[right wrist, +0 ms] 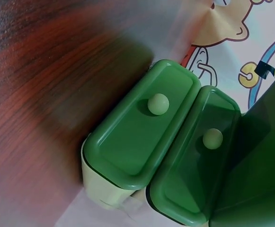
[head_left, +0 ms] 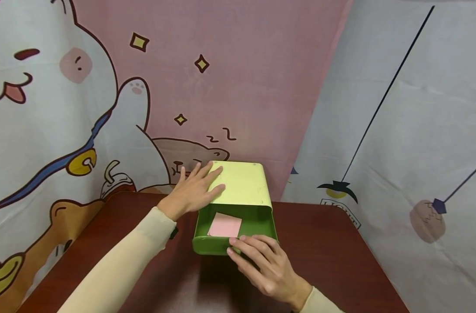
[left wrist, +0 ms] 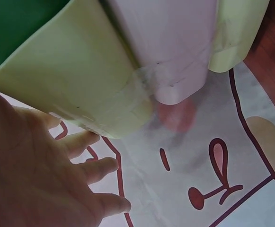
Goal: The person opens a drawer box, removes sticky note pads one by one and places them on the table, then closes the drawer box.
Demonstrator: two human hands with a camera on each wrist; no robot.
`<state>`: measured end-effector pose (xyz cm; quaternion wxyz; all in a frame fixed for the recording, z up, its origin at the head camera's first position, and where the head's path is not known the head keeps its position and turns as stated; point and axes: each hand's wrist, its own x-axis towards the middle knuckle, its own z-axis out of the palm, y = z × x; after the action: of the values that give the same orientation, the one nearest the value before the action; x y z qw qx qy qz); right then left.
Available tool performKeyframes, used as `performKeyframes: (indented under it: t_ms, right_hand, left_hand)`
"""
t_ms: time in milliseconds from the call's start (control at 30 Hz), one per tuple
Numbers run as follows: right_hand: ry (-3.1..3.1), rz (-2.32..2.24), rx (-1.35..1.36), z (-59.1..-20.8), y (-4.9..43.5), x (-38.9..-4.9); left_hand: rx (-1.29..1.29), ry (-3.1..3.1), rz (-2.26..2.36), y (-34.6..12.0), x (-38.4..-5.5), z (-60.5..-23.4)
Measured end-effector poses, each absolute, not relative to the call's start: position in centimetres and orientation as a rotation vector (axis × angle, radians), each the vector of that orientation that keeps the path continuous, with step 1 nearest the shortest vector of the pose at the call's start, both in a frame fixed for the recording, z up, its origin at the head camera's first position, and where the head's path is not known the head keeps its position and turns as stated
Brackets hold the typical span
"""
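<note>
A small stacked drawer unit with a pale yellow top [head_left: 242, 182] stands on the table. Its upper green drawer [head_left: 204, 246] is pulled out, and a pink square of paper [head_left: 225, 225] lies inside. My left hand [head_left: 192, 191] rests, fingers spread, on the left edge of the yellow top; the left wrist view shows this hand [left wrist: 47, 165] flat along the casing. At the drawer's front, my right hand [head_left: 267, 267] pinches the knob between thumb and fingertips, which mostly cover it. The right hand is outside its own wrist view.
Below the pulled-out drawer, two closed green drawers [right wrist: 128, 137] with round pale knobs [right wrist: 158, 104] show in the right wrist view. A pink casing section [left wrist: 175, 52] sits between yellow ones. Behind the dark red-brown table [head_left: 320, 252] hangs a printed cartoon cloth [head_left: 261, 78].
</note>
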<state>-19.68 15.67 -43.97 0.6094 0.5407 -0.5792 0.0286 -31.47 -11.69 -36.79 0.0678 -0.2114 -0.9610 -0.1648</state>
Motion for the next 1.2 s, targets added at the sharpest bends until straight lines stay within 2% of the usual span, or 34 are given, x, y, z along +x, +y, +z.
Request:
performKeyframes:
  t_ms: [1200]
  right_hand:
    - [-1.334, 0.067, 1.273, -44.0, 17.0, -20.8]
  left_hand:
    - [-0.577, -2.925, -0.496, -10.5, -34.9, -37.5]
